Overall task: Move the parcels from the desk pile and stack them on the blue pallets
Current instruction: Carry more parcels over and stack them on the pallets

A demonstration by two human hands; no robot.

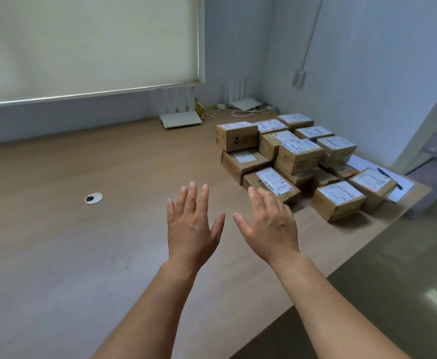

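- Hovering over the wooden desk (82, 242), both hands are spread palm-down and holding nothing.
- left hand (191, 224): fingers straight and fanned, above bare wood, its thumb tip near the other thumb.
- right hand (271, 224): relaxed and empty too. Its fingertips overlap the closest parcel (277, 181) from this angle, can't tell if they actually touch.
- parcel pile (297, 154): brown cartons with white labels, bunched on the desk's far right corner, some stacked two high.
- two white routers (181, 119) sit by the back wall, a pen (389, 177) lies on a paper sheet (406, 189) right of the pile, and a round cable grommet (93, 198) is off to the left.
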